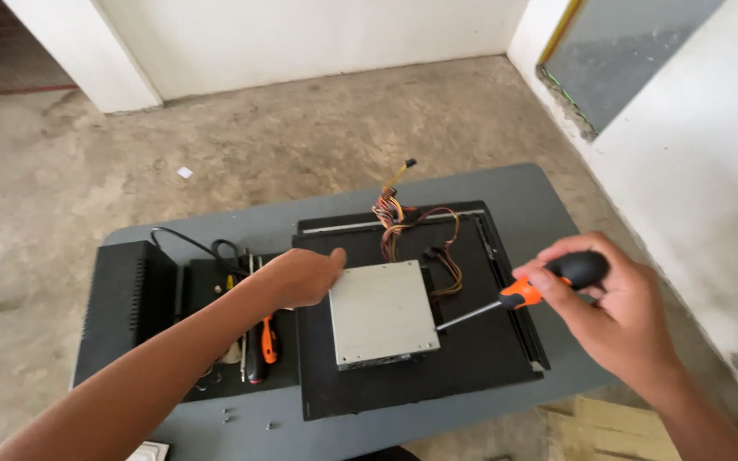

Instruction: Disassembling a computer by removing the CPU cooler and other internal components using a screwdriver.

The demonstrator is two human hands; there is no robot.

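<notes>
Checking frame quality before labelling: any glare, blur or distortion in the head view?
Head view: soft, even daylight, only faint shadows under the hands. Mild sheen on the silver metal box, no blown-out glare. Right hand and screwdriver slightly motion-soft; left hand sharper. Wide-angle lens bends the grey table edges and wall lines. Small screws near the front edge are barely resolved.

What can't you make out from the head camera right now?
- Screwdriver tip: too small where it meets the metal box.
- Box's left edge: covered by the left hand.
- Second screwdriver: partly behind the left forearm.
- Loose screws: too small to identify.
</notes>
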